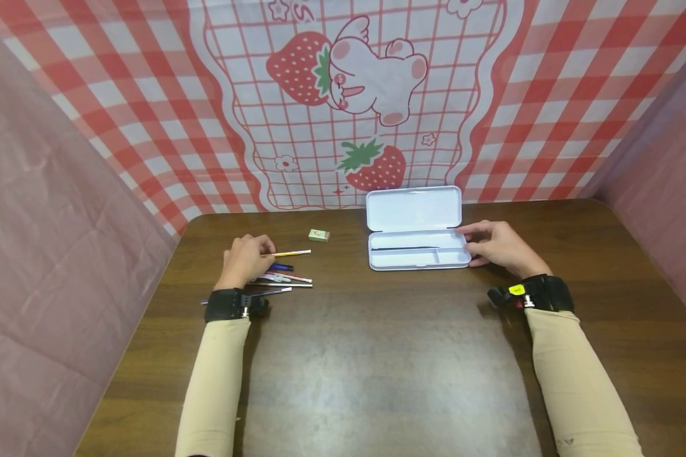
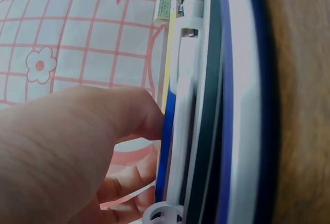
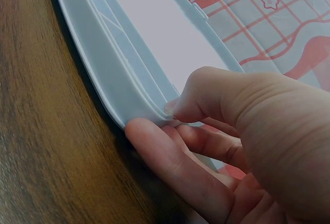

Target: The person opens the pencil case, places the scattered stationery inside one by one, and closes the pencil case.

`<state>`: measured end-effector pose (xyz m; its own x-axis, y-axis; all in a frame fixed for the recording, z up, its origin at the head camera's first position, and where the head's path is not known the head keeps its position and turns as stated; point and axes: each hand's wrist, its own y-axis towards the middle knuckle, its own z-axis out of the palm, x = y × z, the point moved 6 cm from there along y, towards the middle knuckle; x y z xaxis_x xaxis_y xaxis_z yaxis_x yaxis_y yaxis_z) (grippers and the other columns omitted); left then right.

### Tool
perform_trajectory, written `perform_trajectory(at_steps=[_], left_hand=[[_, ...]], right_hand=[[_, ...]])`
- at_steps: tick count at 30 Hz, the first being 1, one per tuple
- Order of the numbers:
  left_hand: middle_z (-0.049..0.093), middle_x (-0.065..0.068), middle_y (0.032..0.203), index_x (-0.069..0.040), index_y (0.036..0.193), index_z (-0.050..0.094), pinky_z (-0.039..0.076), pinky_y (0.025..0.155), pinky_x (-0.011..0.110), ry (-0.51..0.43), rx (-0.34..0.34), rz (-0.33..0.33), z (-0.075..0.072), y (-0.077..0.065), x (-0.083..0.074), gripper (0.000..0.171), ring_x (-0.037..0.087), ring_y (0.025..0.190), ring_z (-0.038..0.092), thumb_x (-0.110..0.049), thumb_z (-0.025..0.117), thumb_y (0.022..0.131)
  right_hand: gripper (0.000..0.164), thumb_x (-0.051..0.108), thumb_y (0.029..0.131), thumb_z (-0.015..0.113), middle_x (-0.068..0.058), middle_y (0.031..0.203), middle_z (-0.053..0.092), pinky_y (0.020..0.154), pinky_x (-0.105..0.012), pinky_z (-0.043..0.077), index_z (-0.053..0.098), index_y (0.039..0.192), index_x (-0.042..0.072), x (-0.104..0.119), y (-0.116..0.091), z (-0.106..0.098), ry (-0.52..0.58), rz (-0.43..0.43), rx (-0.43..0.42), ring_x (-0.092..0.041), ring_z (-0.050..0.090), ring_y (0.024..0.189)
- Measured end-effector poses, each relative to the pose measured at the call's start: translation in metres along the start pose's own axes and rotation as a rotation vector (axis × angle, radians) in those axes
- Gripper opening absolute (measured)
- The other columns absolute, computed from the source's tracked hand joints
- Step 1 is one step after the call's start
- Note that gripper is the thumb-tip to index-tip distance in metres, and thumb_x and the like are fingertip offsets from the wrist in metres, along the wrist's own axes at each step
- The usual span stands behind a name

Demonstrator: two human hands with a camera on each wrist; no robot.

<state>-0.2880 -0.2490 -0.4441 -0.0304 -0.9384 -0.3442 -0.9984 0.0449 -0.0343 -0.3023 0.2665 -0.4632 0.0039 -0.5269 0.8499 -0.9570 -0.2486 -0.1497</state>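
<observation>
My left hand (image 1: 244, 257) is at the far left of the table, its thumb and fingers pinching a yellow pencil (image 1: 294, 253). Beside that hand lie a blue pen (image 1: 282, 267), a white pen-like item (image 2: 185, 69) and several other slender writing tools, partly hidden by the hand and wrist. A white pencil case (image 1: 403, 259) stands with its lid (image 1: 414, 209) raised, towards the back. At its right end, my right hand (image 1: 497, 246) grips the wall, thumb over the rim and fingers outside, as the right wrist view shows.
A small green and white eraser (image 1: 319, 235) lies between the pencils and the case. Behind the wooden table (image 1: 366, 355) hangs a red checked cloth (image 1: 217, 127). Low dividers split the case into compartments.
</observation>
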Motion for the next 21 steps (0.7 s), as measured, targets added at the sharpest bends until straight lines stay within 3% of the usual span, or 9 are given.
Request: perform_trajectory(at_steps=[10, 21], left_hand=[[0.06, 0.013, 0.109, -0.018, 0.103, 0.065, 0.038, 0.09, 0.058, -0.015, 0.008, 0.026, 0.0015, -0.0003, -0.003, 0.011, 0.035, 0.113, 0.047, -0.021, 0.065, 0.092], [0.062, 0.014, 0.108, -0.018, 0.109, 0.065, 0.039, 0.087, 0.058, -0.012, 0.003, 0.068, 0.003, 0.0008, -0.0056, 0.024, 0.035, 0.112, 0.05, -0.005, 0.058, 0.09]], right_hand=[[0.042, 0.009, 0.094, 0.066, -0.021, 0.122, 0.052, 0.066, -0.029, 0.063, 0.061, 0.135, 0.008, 0.0019, -0.0017, -0.0005, -0.004, 0.009, 0.0, -0.029, 0.067, 0.078], [0.042, 0.009, 0.094, 0.066, -0.023, 0.126, 0.053, 0.068, -0.028, 0.063, 0.06, 0.136, 0.007, 0.0035, -0.003, 0.0, -0.007, 0.01, 0.009, -0.03, 0.067, 0.083]])
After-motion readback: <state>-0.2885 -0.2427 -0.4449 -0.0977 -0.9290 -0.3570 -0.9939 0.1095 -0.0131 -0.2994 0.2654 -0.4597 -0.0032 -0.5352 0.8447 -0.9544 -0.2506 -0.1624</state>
